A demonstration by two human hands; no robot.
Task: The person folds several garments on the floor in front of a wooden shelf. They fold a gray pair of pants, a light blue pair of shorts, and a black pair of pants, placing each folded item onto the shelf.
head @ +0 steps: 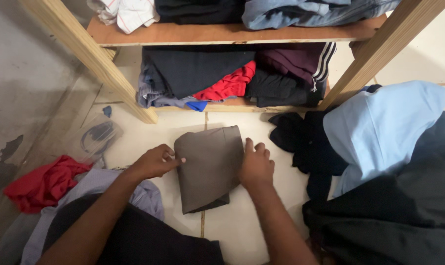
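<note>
A folded grey-brown garment (208, 164) lies on the pale tiled floor (252, 230) in front of a wooden shelf. My left hand (156, 161) grips its left edge, fingers curled onto the cloth. On the garment's right edge, my right hand (255, 164) rests with fingers bent over the fold. Both forearms reach in from the bottom of the view.
The wooden shelf (222, 34) holds folded clothes on two levels: black, red, maroon and blue pieces. A heap with a light blue garment (379, 127) and black clothes lies at right. A red cloth (43, 184) and lavender cloth lie at left, near a clear plastic bag (97, 137).
</note>
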